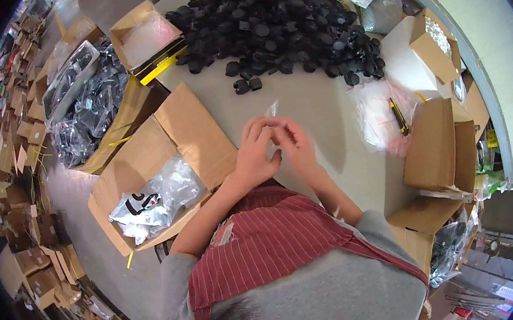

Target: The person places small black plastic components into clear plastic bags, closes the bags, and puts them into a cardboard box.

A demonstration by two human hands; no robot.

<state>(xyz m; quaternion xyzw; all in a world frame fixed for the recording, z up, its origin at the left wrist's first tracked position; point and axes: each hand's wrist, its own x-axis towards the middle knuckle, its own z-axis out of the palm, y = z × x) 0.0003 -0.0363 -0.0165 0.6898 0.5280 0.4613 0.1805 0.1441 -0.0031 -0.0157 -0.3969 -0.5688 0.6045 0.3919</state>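
My left hand (pixel 258 153) and my right hand (pixel 295 147) meet over the grey tabletop, in front of my apron. Their fingers are bent and pinched together around a small clear plastic bag (pixel 272 108), one corner of which pokes out beyond the fingertips. Whether anything lies inside the bag is hidden by my fingers. Beyond the hands spreads a large heap of small black plastic parts (pixel 268 26). A few black parts (pixel 247 85) lie at its near edge, closest to my hands.
At left stands an open cardboard box (pixel 195 135) with clear bags inside; behind it, another box holds bagged dark parts (pixel 88 108). To the right, a yellow-black cutter knife (pixel 399 116) rests on a stack of clear bags (pixel 375 114), beside a brown carton (pixel 431 149).
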